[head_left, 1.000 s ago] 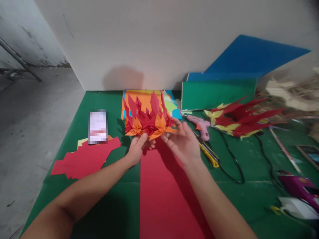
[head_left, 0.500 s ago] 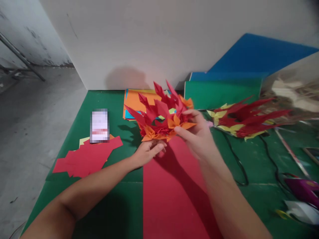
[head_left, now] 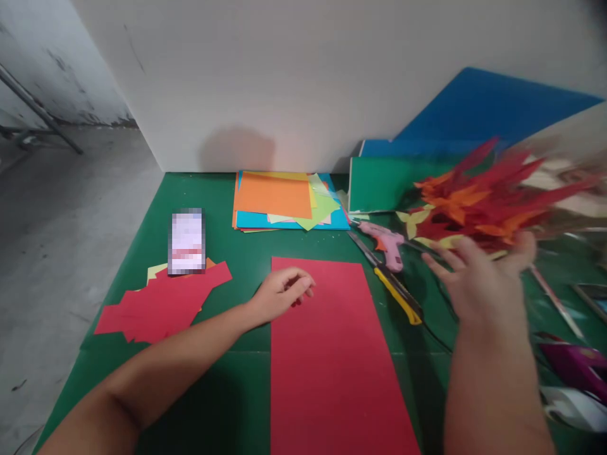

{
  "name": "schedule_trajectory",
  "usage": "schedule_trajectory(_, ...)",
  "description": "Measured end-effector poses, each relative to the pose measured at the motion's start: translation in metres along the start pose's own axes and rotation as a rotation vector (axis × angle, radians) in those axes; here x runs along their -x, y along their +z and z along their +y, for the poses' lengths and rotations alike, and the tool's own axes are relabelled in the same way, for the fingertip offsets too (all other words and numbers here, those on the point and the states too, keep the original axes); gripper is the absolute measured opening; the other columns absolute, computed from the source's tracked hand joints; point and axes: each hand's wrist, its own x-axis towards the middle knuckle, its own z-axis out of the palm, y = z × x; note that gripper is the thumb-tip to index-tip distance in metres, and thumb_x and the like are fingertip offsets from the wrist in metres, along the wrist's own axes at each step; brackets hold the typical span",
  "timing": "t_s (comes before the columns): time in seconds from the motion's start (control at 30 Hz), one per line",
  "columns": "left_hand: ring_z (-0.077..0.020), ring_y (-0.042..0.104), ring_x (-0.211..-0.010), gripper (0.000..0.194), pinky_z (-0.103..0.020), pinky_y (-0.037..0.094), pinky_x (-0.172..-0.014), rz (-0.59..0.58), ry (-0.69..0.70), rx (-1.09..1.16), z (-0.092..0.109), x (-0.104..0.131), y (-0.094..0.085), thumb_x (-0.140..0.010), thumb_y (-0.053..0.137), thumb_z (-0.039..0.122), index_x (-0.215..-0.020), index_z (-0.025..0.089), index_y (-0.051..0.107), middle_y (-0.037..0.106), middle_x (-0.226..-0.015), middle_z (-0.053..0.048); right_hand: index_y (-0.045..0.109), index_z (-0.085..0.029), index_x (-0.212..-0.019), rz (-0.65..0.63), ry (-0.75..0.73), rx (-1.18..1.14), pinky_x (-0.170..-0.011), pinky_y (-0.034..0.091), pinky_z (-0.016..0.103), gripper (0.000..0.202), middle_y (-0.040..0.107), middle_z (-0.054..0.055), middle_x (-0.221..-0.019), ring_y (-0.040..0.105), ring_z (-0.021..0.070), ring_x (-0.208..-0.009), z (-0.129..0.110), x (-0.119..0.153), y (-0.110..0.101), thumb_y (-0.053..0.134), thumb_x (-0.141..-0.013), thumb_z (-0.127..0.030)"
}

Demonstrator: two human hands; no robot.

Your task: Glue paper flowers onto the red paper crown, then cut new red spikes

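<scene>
Head view: right hand (head_left: 484, 284) with fingers spread at the near edge of the blurred red-and-orange paper piece (head_left: 474, 196), grip unclear; left hand (head_left: 279, 296) empty, fingers loosely curled, red sheet (head_left: 332, 366) beneath.

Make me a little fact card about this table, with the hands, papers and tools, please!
left hand: holds nothing, over the red sheet
right hand: at the spiky red-and-orange paper piece; too blurred to tell the grip
back: colorful paper stack
tools: pink glue gun, yellow-and-black cutter
left side: phone, partly over cut red paper
</scene>
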Motion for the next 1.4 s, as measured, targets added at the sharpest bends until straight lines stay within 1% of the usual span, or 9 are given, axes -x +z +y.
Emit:
schedule_trajectory(0.1, -0.0093, 0.057, -0.057, 0.024, -0.021, 0.046, -0.052, 0.081, 0.084, -0.062, -0.002, -0.001, -0.001, -0.087, 0.052, 0.039, -0.085, 0.017, 0.062, 0.067, -0.074, -0.004, 0.046, -0.054, -0.120, 0.041, 0.277, -0.077, -0.068, 0.056, 0.045, 0.053, 0.068, -0.002, -0.105, 0.068, 0.0248, -0.080, -0.027, 0.025, 0.032, 0.072, -0.077, -0.035)
schedule_trajectory(0.17, -0.0121, 0.062, -0.067, 0.018, -0.023, 0.049, -0.058, 0.168, 0.185, -0.145, -0.003, -0.002, -0.002, -0.088, 0.052, 0.033, -0.087, 0.018, 0.063, 0.069, -0.079, -0.005, 0.051, -0.045, -0.119, -0.133, 0.322, -0.016, -0.078, 0.056, 0.046, 0.043, 0.065, 0.003, -0.113, 0.066, 0.0258, -0.093, -0.054, 0.031, 0.057, 0.068, -0.080, -0.040)
schedule_trajectory(0.33, -0.0159, 0.064, -0.083, 0.013, -0.028, 0.051, -0.070, 0.309, 0.354, -0.307, -0.003, -0.003, -0.005, -0.087, 0.052, 0.023, -0.084, 0.021, 0.064, 0.071, -0.086, -0.005, 0.051, -0.032, -0.125, -0.672, 0.158, 0.248, -0.096, 0.049, 0.047, 0.043, 0.057, 0.008, -0.129, 0.057, 0.0254, -0.115, -0.082, 0.031, 0.097, 0.057, -0.086, -0.048)
schedule_trajectory(0.5, -0.0147, 0.064, -0.083, 0.014, -0.028, 0.050, -0.076, 0.526, 0.330, -0.031, -0.003, -0.010, -0.012, -0.089, 0.053, 0.031, -0.088, 0.021, 0.063, 0.069, -0.085, -0.005, 0.042, -0.028, -0.138, -1.047, 0.025, 0.598, -0.109, 0.036, 0.049, 0.073, 0.044, 0.010, -0.145, 0.038, 0.0307, -0.135, -0.073, 0.049, 0.120, 0.072, -0.074, -0.044)
schedule_trajectory(0.7, -0.0126, 0.062, -0.080, 0.020, -0.027, 0.050, -0.078, 0.714, 0.318, 0.192, -0.006, -0.019, -0.022, -0.086, 0.060, 0.039, -0.086, 0.020, 0.061, 0.066, -0.082, -0.003, 0.040, -0.027, -0.141, -0.996, -0.007, 0.782, -0.103, 0.039, 0.050, 0.092, 0.049, 0.012, -0.136, 0.043, 0.0332, -0.128, -0.066, 0.067, 0.132, 0.082, -0.062, -0.043)
schedule_trajectory(0.97, -0.0119, 0.061, -0.072, 0.028, -0.026, 0.049, -0.071, 0.525, 0.244, 0.104, -0.003, -0.012, -0.014, -0.080, 0.065, 0.047, -0.078, 0.019, 0.060, 0.066, -0.075, -0.002, 0.050, -0.025, -0.132, -1.092, -0.111, 0.702, -0.090, 0.046, 0.045, 0.077, 0.057, 0.011, -0.119, 0.051, 0.0302, -0.108, -0.073, 0.061, 0.140, 0.081, -0.064, -0.045)
schedule_trajectory(1.07, -0.0120, 0.059, -0.070, 0.028, -0.026, 0.048, -0.066, 0.461, 0.276, 0.048, -0.004, -0.011, -0.012, -0.079, 0.067, 0.046, -0.074, 0.019, 0.060, 0.065, -0.075, -0.002, 0.061, -0.025, -0.118, -1.107, -0.197, 0.660, -0.082, 0.046, 0.040, 0.040, 0.060, 0.008, -0.105, 0.055, 0.0257, -0.096, -0.068, 0.047, 0.150, 0.066, -0.081, -0.039)
schedule_trajectory(1.27, -0.0108, 0.056, -0.066, 0.023, -0.025, 0.045, -0.063, 0.453, 0.329, -0.007, -0.004, -0.011, -0.014, -0.075, 0.072, 0.037, -0.068, 0.019, 0.060, 0.064, -0.072, 0.000, 0.062, -0.021, -0.114, -0.644, -0.375, 0.808, -0.090, 0.041, 0.045, 0.031, 0.059, 0.013, -0.117, 0.052, 0.0306, -0.110, -0.039, 0.010, 0.188, 0.061, -0.083, -0.021)
schedule_trajectory(1.4, -0.0112, 0.057, -0.065, 0.023, -0.025, 0.046, -0.061, 0.423, 0.338, -0.014, 0.002, -0.010, -0.013, -0.072, 0.074, 0.036, -0.065, 0.019, 0.059, 0.064, -0.071, -0.001, 0.053, -0.019, -0.125, -0.613, -0.423, 0.817, -0.099, 0.034, 0.051, 0.041, 0.057, 0.014, -0.129, 0.050, 0.0331, -0.120, -0.019, -0.013, 0.208, 0.059, -0.085, -0.025)
